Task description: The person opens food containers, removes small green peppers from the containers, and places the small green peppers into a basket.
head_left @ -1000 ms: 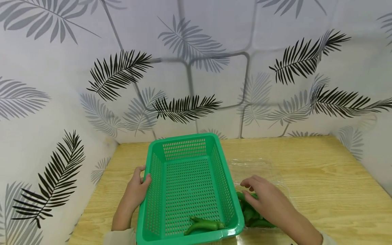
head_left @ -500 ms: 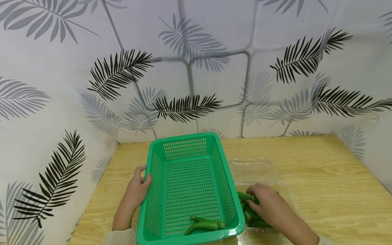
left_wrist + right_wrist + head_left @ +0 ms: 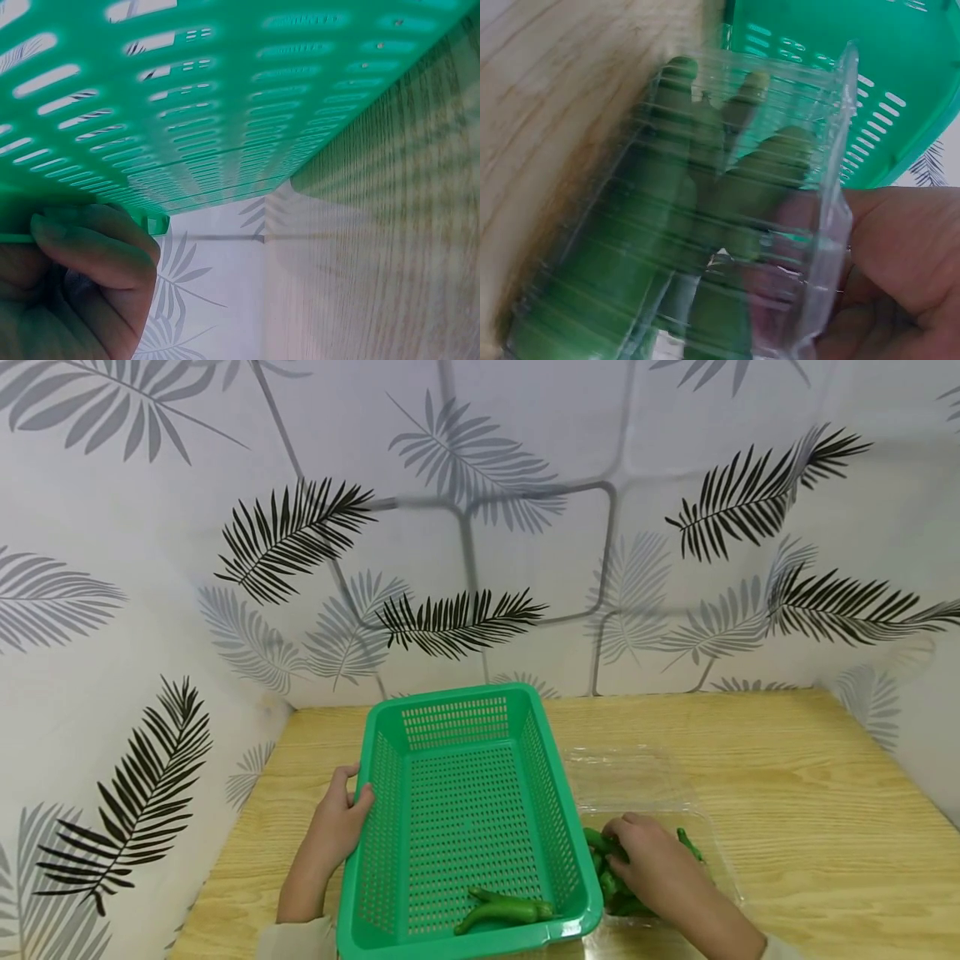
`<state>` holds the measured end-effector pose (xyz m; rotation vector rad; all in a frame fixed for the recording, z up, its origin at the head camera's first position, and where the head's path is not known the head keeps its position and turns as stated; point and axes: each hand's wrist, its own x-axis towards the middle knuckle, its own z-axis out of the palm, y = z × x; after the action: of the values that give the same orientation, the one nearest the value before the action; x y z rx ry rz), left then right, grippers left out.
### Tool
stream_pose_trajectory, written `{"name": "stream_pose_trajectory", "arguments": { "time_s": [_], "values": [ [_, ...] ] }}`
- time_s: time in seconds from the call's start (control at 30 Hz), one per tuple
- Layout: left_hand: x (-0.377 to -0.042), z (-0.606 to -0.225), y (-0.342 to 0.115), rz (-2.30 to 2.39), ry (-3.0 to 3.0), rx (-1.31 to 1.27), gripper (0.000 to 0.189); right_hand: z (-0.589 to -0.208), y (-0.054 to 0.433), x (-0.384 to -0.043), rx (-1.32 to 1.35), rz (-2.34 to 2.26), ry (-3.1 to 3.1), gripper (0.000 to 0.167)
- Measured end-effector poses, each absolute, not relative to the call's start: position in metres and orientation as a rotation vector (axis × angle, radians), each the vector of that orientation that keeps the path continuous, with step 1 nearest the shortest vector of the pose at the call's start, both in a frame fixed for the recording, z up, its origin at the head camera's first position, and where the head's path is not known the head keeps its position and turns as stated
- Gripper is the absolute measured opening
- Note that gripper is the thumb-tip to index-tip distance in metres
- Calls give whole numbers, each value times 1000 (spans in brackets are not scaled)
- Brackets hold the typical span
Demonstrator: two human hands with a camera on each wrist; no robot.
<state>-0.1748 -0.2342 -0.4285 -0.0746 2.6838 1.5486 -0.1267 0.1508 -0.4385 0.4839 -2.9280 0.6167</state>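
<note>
Green peppers divided between two containers on a wood-grained surface. Judged from this distribution, the work in hand is at an early stage: at least two basket peppers lie in the green basket, whereas a larger heap of peppers occupies the clear container and is presumably the part left to handle. The basket, at the lower centre of the frame, is rectangular, with perforated walls and floor; its contents lie at the lower right corner, most of the floor being bare. The container, at the lower right, is just beside it; a transparent flap, probably its lid, extends from its far side. A single pepper shows near its right side. The hands are well apart. The left hand is clamped on the basket's left rim. The right hand reaches into the container, fingers bent at the heap; whether they pinch a pepper cannot be told, the fingertips being partly hidden and the right wrist view blurred.
</note>
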Motion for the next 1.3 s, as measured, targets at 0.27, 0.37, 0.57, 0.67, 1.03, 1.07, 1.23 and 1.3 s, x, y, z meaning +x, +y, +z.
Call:
{"name": "stream_pose_trajectory", "arguments": {
  "time_s": [0.27, 0.37, 0.57, 0.67, 1.03, 1.07, 1.23, 1.3],
  "values": [
    [-174, -427, -233, 1553, 2683, -60, 45, -440, 151, -131, 468, 626, -2938, 15],
    [-173, -426, -233, 1548, 2688, -49, 46, -438, 152, -131, 445, 650, -2957, 14],
    [-173, -427, -234, 1540, 2694, -60, 45, -431, 152, -131, 412, 682, -2963, 14],
    [-173, -427, -234, 1537, 2695, -65, 45, -428, 153, -130, 410, 703, -2946, 14],
    [-173, -428, -234, 1523, 2704, -56, 47, -411, 154, -126, 389, 751, -2819, 17],
    [-173, -428, -234, 1522, 2705, -56, 47, -410, 154, -126, 388, 751, -2813, 17],
    [-173, -427, -234, 1522, 2702, -49, 47, -405, 154, -124, 384, 735, -2776, 18],
    [-174, -427, -234, 1521, 2704, -49, 47, -403, 154, -123, 387, 731, -2762, 19]
  ]
}}
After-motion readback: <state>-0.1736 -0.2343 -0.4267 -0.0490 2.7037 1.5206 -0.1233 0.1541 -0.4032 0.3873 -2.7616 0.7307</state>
